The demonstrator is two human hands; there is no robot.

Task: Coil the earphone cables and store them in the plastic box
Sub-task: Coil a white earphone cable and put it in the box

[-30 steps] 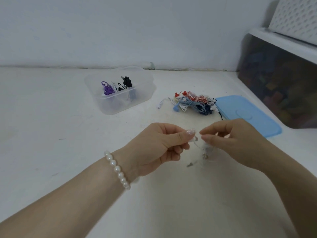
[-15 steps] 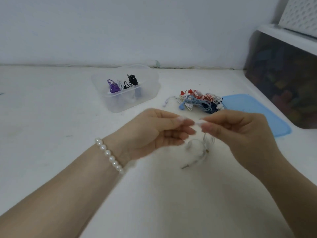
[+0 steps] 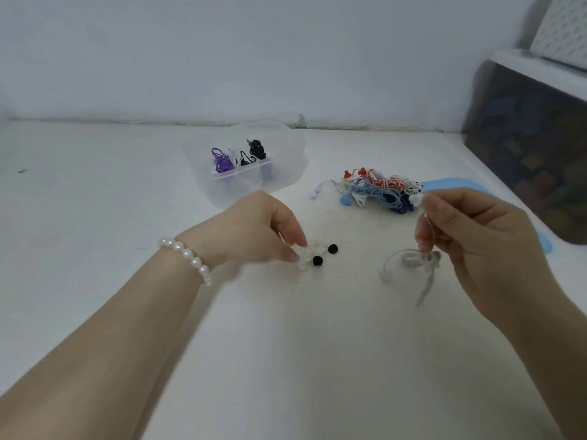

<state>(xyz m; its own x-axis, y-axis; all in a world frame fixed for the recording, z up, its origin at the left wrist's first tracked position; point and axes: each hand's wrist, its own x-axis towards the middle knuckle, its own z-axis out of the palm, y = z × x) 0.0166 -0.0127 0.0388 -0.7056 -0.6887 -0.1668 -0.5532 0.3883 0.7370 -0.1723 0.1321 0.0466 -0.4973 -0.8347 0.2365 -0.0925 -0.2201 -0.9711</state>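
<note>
So we've got the white earphone cable (image 3: 409, 265) dangling in a loose loop from our right hand (image 3: 470, 236), pinched between thumb and fingers, right of the plastic box (image 3: 279, 173) and nearer us. Our left hand (image 3: 254, 230) pinches its black-tipped earbuds (image 3: 317, 260) just in front of the box. The tangled earphone pile (image 3: 381, 190) lies right of the box.

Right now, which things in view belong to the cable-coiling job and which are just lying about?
Job:
white earphone cable, held by the right hand
earbuds at the left hand
tangled earphone pile
plastic box, coiled sets inside
blue lid

Lying about:
dark storage bin
white perforated basket
</note>
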